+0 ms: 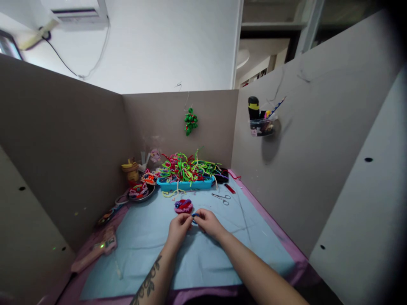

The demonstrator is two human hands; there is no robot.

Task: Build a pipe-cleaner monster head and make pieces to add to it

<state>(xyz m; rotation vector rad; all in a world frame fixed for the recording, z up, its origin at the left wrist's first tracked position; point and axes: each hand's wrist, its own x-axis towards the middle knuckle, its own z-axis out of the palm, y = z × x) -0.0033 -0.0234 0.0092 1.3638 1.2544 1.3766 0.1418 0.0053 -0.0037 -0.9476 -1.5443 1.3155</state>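
My left hand [178, 228] and my right hand [207, 222] meet over the light blue mat [152, 258], fingers pinched together on a small blue pipe cleaner piece [195, 216] held between them. Just beyond the hands lies a coiled purple and red pipe cleaner shape [183, 206]. Most of the blue piece is hidden by my fingers.
A blue tray [185, 184] heaped with coloured pipe cleaners stands at the back, scissors [221, 197] to its right. A metal dish [140, 194] with finished pieces and a yellow figure [131, 169] sit back left. A glue gun [95, 250] lies at the left. Cardboard walls enclose three sides.
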